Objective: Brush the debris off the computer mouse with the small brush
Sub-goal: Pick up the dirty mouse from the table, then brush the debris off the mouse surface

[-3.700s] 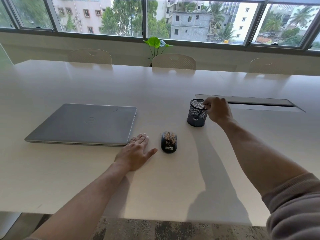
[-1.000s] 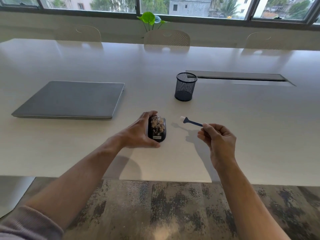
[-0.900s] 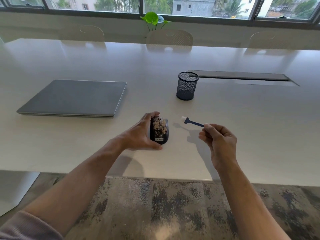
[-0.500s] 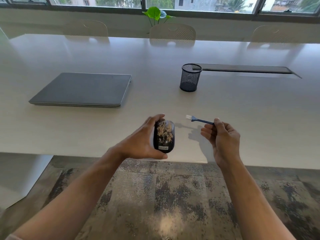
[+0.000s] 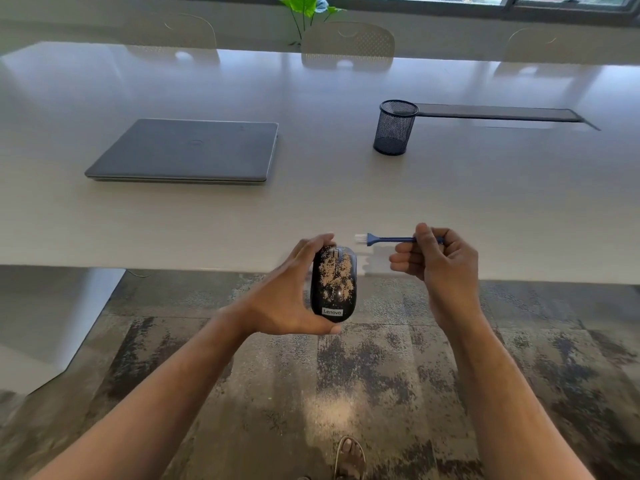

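Head view: white table (image 5: 450,188) over mottled floor (image 5: 381,375), left hand (image 5: 284,299) gripping mouse (image 5: 334,282), right hand (image 5: 440,261) pinching brush (image 5: 384,239).

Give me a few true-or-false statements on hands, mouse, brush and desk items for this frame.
1. The left hand holds the mouse off the table. True.
2. The brush bristles touch the mouse. False: they are apart, the right hand holding the handle.
3. The mouse is clean. False: tan debris covers its top.
4. The laptop is closed. True.
5. The mesh cup lies tipped over. False: it stands upright.
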Available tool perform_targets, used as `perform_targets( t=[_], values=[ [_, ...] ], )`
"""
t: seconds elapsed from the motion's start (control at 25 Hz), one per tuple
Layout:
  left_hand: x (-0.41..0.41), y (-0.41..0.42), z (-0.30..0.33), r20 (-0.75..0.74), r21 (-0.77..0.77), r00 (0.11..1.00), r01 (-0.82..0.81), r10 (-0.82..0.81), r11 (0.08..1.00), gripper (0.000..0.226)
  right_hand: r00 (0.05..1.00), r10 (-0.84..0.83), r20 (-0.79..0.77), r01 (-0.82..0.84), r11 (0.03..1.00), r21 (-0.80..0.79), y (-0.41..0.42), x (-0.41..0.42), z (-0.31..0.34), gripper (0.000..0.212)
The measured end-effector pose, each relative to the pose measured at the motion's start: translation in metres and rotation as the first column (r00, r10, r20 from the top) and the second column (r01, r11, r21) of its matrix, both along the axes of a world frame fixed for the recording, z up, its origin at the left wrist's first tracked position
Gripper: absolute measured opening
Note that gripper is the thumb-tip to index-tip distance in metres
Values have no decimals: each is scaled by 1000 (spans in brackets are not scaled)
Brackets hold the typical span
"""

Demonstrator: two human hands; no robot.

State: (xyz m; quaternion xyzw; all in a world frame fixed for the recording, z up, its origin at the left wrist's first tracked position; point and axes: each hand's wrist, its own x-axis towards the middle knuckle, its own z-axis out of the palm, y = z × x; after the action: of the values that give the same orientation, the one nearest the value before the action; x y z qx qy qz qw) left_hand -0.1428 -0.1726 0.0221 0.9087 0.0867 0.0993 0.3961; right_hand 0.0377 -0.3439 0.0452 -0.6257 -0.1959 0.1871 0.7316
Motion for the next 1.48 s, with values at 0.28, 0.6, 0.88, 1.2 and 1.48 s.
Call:
perform_targets(
  t=[0.28, 0.6, 0.88, 1.2, 1.48],
  values=[
    [-28, -16, -13, -43, -27, 999, -2, 1, 1000, 125, 998, 35, 58, -31, 997, -67, -6, -29, -4, 21],
    [-28, -39, -16, -70, -47, 996, -50, 47, 998, 127, 992, 96, 78, -85, 987, -137, -17, -35, -8, 17],
    [-25, -59, -21, -74, -63, 997, -31, 26, 998, 127, 995, 56, 81, -42, 985, -166, -39, -18, -8, 18],
    [-25, -66, -19, -58, -74, 998, -37, 33, 997, 125, 986, 134, 98, -109, 969, -223, -42, -18, -9, 16],
    [-24, -68, -20, -49, -84, 999, -28, 24, 996, 128, 985, 136, 105, -115, 976, -187, -37, -23, -5, 15]
  ],
)
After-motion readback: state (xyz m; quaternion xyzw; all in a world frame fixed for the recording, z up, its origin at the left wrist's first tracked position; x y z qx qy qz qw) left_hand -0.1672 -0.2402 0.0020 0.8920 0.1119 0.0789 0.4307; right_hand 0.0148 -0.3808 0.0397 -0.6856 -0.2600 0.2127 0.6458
